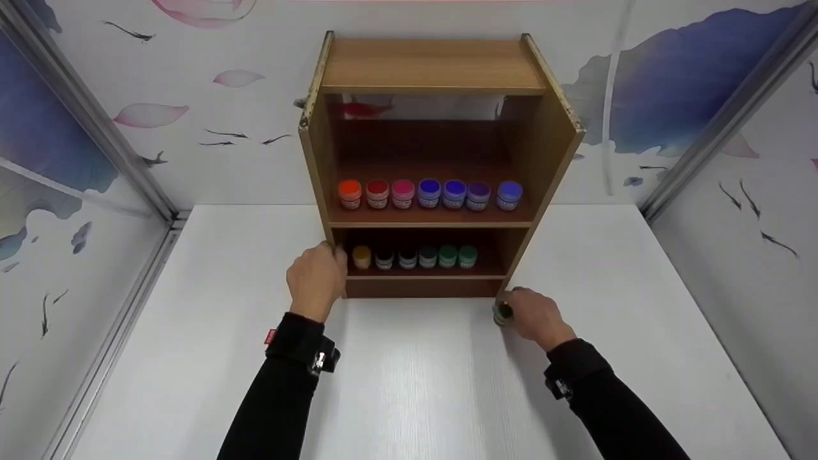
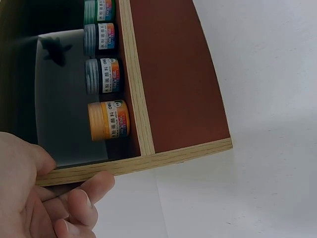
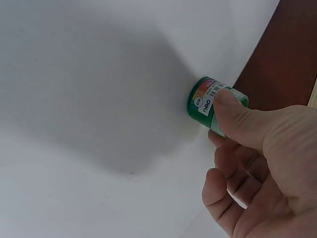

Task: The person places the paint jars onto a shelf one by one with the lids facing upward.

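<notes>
My left hand (image 1: pixel 316 281) grips the front edge of the left side panel of a wooden shelf unit (image 1: pixel 441 289), thumb inside and fingers outside, as the left wrist view shows. Nearest to it on the lower shelf is a yellow paint jar (image 2: pixel 109 120). At the unit's bottom right corner my right hand (image 1: pixel 533 314) pinches a green paint jar (image 3: pixel 203 101) between thumb and fingers. In the right wrist view the jar is low over the white table, with its base turned away from the palm. Part of its label is hidden by the thumb.
Upper-shelf jars run from an orange jar (image 1: pixel 349 194) to a blue jar (image 1: pixel 509 195). Several dark and green jars (image 1: pixel 448 256) line the lower shelf beside the yellow one. The white table (image 1: pixel 409 390) extends in front; patterned walls (image 1: pixel 211 121) enclose the back and sides.
</notes>
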`<action>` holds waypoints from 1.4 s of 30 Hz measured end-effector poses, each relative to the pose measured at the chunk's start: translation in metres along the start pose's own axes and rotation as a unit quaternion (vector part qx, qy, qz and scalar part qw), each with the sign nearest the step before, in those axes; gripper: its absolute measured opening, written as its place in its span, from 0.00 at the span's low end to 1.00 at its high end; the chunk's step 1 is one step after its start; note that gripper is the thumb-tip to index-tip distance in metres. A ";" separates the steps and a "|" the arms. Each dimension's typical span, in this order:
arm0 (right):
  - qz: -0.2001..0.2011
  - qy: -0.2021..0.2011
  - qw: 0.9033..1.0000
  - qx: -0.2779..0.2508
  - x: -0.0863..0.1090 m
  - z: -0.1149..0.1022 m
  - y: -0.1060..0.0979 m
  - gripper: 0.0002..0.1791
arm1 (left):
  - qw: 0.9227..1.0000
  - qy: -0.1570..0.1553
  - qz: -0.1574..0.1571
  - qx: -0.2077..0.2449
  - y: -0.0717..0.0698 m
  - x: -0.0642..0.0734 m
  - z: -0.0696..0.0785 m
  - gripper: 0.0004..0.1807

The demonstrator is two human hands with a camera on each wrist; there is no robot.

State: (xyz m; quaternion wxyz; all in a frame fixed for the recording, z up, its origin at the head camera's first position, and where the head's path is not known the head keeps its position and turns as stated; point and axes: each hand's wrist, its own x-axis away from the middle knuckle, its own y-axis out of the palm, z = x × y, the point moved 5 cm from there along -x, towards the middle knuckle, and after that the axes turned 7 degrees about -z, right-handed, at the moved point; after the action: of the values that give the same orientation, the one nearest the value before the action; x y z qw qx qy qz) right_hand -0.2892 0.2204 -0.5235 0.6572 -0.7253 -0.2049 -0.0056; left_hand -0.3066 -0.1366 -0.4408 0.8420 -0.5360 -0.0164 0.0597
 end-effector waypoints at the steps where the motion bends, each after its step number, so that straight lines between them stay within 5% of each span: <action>1: 0.002 -0.002 1.000 -0.002 0.000 0.000 0.000 0.20 | 1.000 0.000 0.000 0.000 0.000 0.000 0.000 0.21; 15: 0.019 0.054 0.997 -0.050 0.002 0.006 -0.002 0.23 | 1.000 -0.003 -0.005 0.005 0.001 0.000 0.000 0.21; 42: 0.011 0.021 1.000 -0.010 0.008 0.001 -0.003 0.15 | 1.000 -0.002 -0.004 0.004 0.002 -0.001 0.000 0.21</action>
State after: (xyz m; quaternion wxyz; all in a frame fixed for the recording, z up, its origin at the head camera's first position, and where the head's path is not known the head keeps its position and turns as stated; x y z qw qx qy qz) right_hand -0.2832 0.2242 -0.5181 0.6542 -0.7338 -0.1827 -0.0158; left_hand -0.3076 -0.1363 -0.4425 0.8442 -0.5326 -0.0205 0.0573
